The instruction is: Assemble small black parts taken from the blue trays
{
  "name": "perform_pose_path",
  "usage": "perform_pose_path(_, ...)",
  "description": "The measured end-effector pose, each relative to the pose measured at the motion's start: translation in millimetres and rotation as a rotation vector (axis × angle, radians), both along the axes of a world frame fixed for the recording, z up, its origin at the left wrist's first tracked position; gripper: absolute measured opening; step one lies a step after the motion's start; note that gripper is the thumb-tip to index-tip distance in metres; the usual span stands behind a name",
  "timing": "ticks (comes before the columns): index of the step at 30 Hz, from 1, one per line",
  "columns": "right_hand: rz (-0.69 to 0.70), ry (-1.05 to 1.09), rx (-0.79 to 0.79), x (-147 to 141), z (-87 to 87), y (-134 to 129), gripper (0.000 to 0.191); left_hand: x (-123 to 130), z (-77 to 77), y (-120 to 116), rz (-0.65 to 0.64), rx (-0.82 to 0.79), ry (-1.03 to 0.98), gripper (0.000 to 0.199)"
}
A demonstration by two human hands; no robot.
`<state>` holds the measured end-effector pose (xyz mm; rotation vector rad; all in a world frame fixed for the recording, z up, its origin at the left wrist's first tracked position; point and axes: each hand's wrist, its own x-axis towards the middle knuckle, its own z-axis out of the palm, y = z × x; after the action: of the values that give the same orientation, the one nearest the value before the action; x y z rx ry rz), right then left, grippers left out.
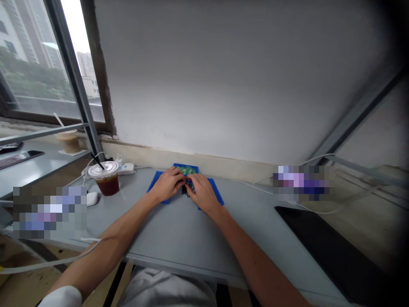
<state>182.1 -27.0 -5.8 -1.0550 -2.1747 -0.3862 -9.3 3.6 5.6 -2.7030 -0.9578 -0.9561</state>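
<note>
My left hand and my right hand meet over the middle of the desk, fingertips bent and pinched close together. What they hold between them is too small and hidden to name. Just below the fingertips lie small black pieces, partly covered by the right thumb. Around the hands stand blue trays: a left tray partly under my left hand, a back tray with green pieces in it, and a right tray largely hidden by my right hand.
To the left stands a lidded cup of dark red drink with a black straw, near a white power strip and a white case. A black flat panel lies at the right. Behind the desk rises a wall.
</note>
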Motion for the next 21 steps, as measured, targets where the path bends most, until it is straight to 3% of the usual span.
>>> perform_pose_path(7, -0.057, -0.043, -0.010, 1.7, -4.6, 3.6, 0.015, 0.9, -4.3, 1.7, -0.039, -0.078, -0.104, 0.008)
perform_pose_path(21, -0.041, -0.031, -0.049, 0.9, -1.0, 0.6, 0.018, 1.6, -5.9, 0.7, -0.106, -0.154, -0.213, 0.009)
